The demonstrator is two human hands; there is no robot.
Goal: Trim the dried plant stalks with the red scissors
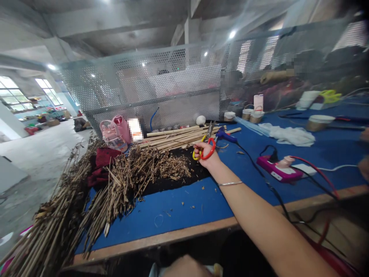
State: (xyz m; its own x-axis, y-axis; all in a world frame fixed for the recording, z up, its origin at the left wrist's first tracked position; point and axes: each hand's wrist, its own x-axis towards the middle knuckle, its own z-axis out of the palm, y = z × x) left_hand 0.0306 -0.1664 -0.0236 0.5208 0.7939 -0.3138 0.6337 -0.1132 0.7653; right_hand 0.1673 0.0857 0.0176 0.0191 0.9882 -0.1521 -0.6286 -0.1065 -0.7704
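Scissors (204, 149), red and yellow handles, are in my right hand (204, 151), up over the far part of the blue-covered table (187, 215). Fingers curled round the handle loops, blades pointing up and away from me, toward the pale sticks (173, 140). Blade gap: can't tell. Blue glue gun (226, 135) just right of the scissors, cord (253, 163) trailing toward the near edge; black cloth (198, 169) below and left, dried stems (123, 184) heaped farther left. What looks like my left hand (186, 266) is blurred and cut off at the bottom; can't tell if it grips anything.

Handling, my judgement: firm hold on both loops, wrist loose, tips angled off the glue gun and its cord. Short, slow moves seem best here, since loops could snag thin stems and a brushed stick might roll. Light pressure near the brittle stuff, it probably crumbles.
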